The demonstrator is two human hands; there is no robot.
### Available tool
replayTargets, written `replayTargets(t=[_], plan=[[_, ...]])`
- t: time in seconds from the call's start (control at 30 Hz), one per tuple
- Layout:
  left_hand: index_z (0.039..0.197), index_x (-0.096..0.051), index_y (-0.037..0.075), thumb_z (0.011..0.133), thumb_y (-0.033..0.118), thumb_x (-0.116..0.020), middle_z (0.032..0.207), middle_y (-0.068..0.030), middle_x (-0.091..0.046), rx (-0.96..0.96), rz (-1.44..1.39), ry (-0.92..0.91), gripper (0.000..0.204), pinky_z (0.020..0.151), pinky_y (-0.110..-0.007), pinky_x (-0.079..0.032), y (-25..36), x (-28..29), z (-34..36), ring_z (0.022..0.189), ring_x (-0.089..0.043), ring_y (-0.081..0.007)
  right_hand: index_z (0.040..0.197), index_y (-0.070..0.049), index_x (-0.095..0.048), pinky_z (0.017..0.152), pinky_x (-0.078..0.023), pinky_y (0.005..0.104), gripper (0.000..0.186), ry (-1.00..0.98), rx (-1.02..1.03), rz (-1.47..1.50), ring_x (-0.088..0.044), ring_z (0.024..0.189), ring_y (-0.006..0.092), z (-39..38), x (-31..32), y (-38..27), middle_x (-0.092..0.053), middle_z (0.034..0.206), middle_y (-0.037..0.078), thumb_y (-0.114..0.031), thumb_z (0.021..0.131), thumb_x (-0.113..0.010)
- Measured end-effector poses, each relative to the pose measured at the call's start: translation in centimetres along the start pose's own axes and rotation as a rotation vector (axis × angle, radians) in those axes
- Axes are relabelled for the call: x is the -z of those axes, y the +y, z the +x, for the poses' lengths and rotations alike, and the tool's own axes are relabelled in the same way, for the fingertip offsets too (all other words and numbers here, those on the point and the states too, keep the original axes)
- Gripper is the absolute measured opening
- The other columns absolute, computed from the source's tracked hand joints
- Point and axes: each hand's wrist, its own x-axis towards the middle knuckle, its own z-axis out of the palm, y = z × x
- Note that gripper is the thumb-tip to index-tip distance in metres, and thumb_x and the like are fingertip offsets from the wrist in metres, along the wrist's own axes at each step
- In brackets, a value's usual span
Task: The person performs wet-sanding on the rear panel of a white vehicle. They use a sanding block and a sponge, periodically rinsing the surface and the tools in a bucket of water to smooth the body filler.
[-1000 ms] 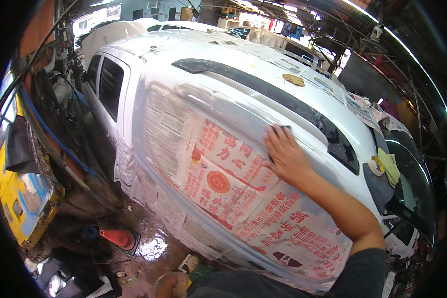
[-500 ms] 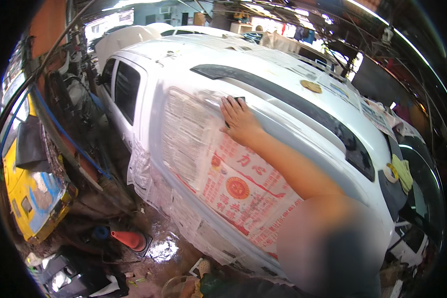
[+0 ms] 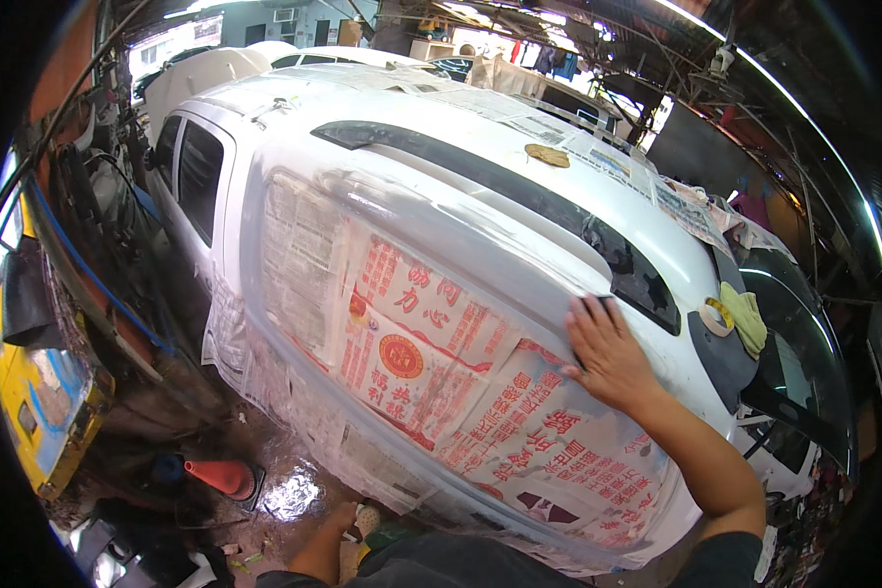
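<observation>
My right hand [image 3: 610,351] lies over a dark sanding block [image 3: 607,303], its fingers stretched across it, pressed to the upper side of a white vehicle [image 3: 402,147]. Dark edges of the block show past the fingers. Under the hand runs a smooth grey band [image 3: 505,269] between the black roof-side strip [image 3: 519,191] and the masked side window. Newspaper and red-printed paper [image 3: 431,338] cover that window. Low down near the floor is my left hand [image 3: 345,515], small and partly hidden, beside a pale speckled object [image 3: 367,521]. Whether it holds anything is unclear.
A tape roll [image 3: 717,316] and a yellow-green cloth [image 3: 745,318] lie at the vehicle's rear. On the roof rests a tan pad [image 3: 547,155]. An orange cone [image 3: 220,477] stands on the wet floor, near a yellow panel [image 3: 29,363] and hanging cables at left.
My right hand has slid along the grey band toward the vehicle's rear with the sanding block. The view has shifted right, and more of my left forearm shows below.
</observation>
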Motion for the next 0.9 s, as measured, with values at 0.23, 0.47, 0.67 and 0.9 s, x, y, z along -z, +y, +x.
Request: replayTargets(t=[0.23, 0.47, 0.67, 0.9], plan=[[0.104, -0.069, 0.001, 0.077, 0.021, -0.078, 0.094, -0.0251, -0.070, 0.367, -0.130, -0.110, 0.034, 0.088, -0.050, -0.052, -0.5, -1.6, -4.5, 0.095, -0.066, -0.0446, 0.147, 0.003, -0.045, 0.124, -0.021, 0.0513, 0.079, 0.262, 0.151, 0.045, -0.029, 0.150, 0.0337, 22.1, -3.5, -5.8, -0.038, 0.159, 0.019, -0.058, 0.097, -0.049], [0.106, -0.068, 0.001, 0.084, 0.025, -0.067, 0.098, -0.0262, -0.069, 0.476, -0.244, 0.039, 0.032, 0.089, -0.050, -0.051, -0.3, -0.5, -8.5, 0.097, -0.066, -0.0439, 0.154, 0.000, -0.037, 0.125, -0.015, 0.0514, 0.083, 0.238, 0.122, -0.014, -0.021, 0.154, 0.0319, 41.3, -7.4, -10.0, -0.030, 0.164, 0.016, -0.061, 0.099, -0.044], [0.107, -0.068, 0.001, 0.091, 0.029, -0.057, 0.101, -0.0271, -0.069, 0.515, -0.274, 0.094, 0.035, 0.090, -0.050, -0.051, -0.5, -0.6, -10.9, 0.098, -0.065, -0.0434, 0.157, -0.002, -0.033, 0.126, -0.014, 0.0484, 0.080, 0.167, 0.127, -0.003, -0.017, 0.156, 0.0288, 44.0, -6.7, -12.1, -0.025, 0.167, 0.012, -0.060, 0.102, -0.039], [0.109, -0.067, 0.000, 0.098, 0.034, -0.045, 0.106, -0.0282, -0.068, 0.342, -0.112, 0.009, 0.042, 0.091, -0.050, -0.050, -1.1, -2.0, -11.3, 0.099, -0.065, -0.0428, 0.153, -0.003, -0.041, 0.126, -0.017, 0.0496, 0.080, 0.217, 0.154, -0.002, -0.023, 0.154, 0.0281, 24.6, -5.7, -6.5, -0.032, 0.164, 0.011, -0.061, 0.099, -0.046]])
